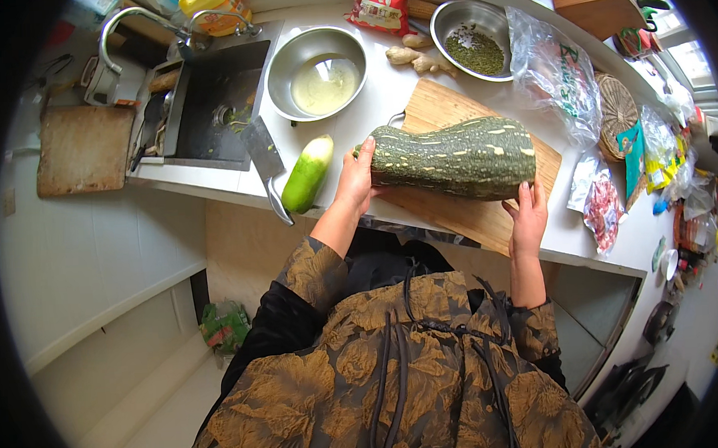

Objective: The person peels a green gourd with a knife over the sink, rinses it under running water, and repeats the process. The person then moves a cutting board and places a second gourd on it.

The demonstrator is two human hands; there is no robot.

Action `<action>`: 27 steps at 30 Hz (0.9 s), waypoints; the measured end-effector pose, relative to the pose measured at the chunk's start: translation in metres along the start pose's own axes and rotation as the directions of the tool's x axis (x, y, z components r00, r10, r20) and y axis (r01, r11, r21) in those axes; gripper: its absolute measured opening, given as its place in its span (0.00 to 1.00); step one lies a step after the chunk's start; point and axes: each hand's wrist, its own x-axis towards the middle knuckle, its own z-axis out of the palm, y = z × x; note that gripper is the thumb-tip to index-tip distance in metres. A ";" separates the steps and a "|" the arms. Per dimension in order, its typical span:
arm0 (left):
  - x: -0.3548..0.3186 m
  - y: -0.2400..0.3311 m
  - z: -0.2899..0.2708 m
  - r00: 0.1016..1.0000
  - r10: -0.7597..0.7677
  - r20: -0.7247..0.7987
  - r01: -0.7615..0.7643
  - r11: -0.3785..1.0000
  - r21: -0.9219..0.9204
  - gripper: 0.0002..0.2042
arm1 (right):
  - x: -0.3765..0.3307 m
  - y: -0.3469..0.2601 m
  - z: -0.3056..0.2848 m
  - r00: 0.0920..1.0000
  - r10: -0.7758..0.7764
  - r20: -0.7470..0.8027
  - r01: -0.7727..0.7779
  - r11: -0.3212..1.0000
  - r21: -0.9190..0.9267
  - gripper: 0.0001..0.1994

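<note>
You stand at a white counter that runs from ten o'clock to four o'clock across the view, with pale floor below its near edge at eight o'clock. A wooden cutting board lies at the centre, its near corner reaching the counter's front edge. On it rests a large dark green squash with pale streaks, lying on its side.

Your left hand is wrapped around the narrow end of the squash at its nine o'clock side. Your right hand is spread wide and pressed flat against the broad end at five o'clock.

Just left of your left hand lie a green and white radish and a cleaver, the cleaver's handle overhanging the counter edge. At eleven o'clock sits the dark sink; at twelve, a steel bowl of pale liquid. At one o'clock are ginger roots and a steel bowl of green bits. Plastic bags crowd the board's right side, so bare counter is tight there.
</note>
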 end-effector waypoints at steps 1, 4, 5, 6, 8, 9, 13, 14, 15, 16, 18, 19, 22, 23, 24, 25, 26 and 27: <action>-0.005 0.004 -0.002 0.998 -0.055 0.019 0.055 0.998 0.010 0.38 | 0.003 -0.003 0.002 1.000 -0.016 0.007 0.016 1.000 -0.020 0.26; -0.019 0.005 0.000 0.986 -0.030 -0.164 0.057 0.985 0.165 0.44 | 0.011 -0.010 0.006 1.000 -0.005 -0.025 0.003 0.994 -0.106 0.24; -0.024 0.004 -0.002 0.978 0.004 -0.207 0.047 0.970 0.239 0.45 | 0.013 -0.011 0.006 0.999 -0.002 -0.046 -0.004 0.992 -0.130 0.24; -0.030 0.006 -0.009 0.986 0.007 -0.168 0.035 0.968 0.247 0.45 | 0.015 -0.012 0.007 0.999 0.001 -0.048 -0.007 0.992 -0.123 0.22; -0.037 0.016 -0.034 0.959 0.260 -0.112 -0.129 0.755 0.643 0.43 | 0.018 -0.011 0.006 1.000 0.003 -0.025 -0.006 0.993 -0.116 0.24; -0.038 0.022 -0.048 0.939 0.339 -0.060 -0.163 0.591 0.790 0.42 | 0.018 -0.009 0.005 0.999 0.026 -0.033 -0.029 0.994 -0.104 0.24; -0.052 0.030 -0.100 0.700 0.713 -0.033 0.002 0.044 0.999 0.42 | 0.007 0.009 0.001 0.990 -0.003 -0.141 -0.015 0.992 -0.128 0.27; -0.050 0.031 -0.110 0.737 0.673 -0.053 0.033 0.042 0.999 0.42 | 0.000 0.016 0.001 0.983 -0.039 -0.181 0.010 0.988 -0.154 0.27; -0.049 0.031 -0.118 0.774 0.628 -0.080 0.068 0.043 0.997 0.42 | -0.008 0.022 0.001 0.972 -0.045 -0.232 0.008 0.987 -0.158 0.28; -0.047 0.028 -0.124 0.782 0.619 -0.069 0.084 0.004 0.996 0.43 | -0.019 0.030 0.001 0.961 -0.118 -0.251 0.067 0.977 -0.205 0.25; -0.044 0.022 -0.135 0.757 0.651 -0.050 0.029 0.042 0.999 0.44 | -0.042 0.041 0.004 0.973 -0.120 -0.196 0.076 0.973 -0.219 0.22; -0.044 0.019 -0.141 0.744 0.666 -0.045 0.006 0.060 0.998 0.44 | -0.052 0.044 0.007 0.976 -0.054 -0.212 0.009 0.979 -0.206 0.20; -0.051 0.014 -0.161 0.743 0.667 -0.063 -0.059 0.159 0.986 0.45 | -0.076 0.043 0.028 0.994 -0.072 0.085 0.085 0.981 -0.172 0.11; -0.052 0.013 -0.165 0.740 0.672 -0.039 -0.084 0.150 0.985 0.45 | -0.084 0.039 0.038 0.986 -0.043 0.162 0.068 0.985 -0.157 0.10; -0.052 0.014 -0.169 0.732 0.682 -0.008 -0.115 0.135 0.984 0.44 | -0.088 0.035 0.052 0.971 -0.085 0.223 0.127 0.975 -0.182 0.09; -0.051 0.016 -0.170 0.729 0.684 0.017 -0.138 0.122 0.983 0.44 | -0.091 0.029 0.066 0.943 -0.141 0.302 0.215 0.949 -0.229 0.09; -0.047 0.019 -0.169 0.725 0.686 0.061 -0.175 0.098 0.980 0.44 | -0.094 0.026 0.086 0.942 -0.070 0.329 0.158 0.955 -0.251 0.08; -0.041 0.022 -0.165 0.725 0.682 0.095 -0.201 0.077 0.977 0.44 | -0.097 0.022 0.104 0.925 -0.032 0.378 0.127 0.965 -0.230 0.08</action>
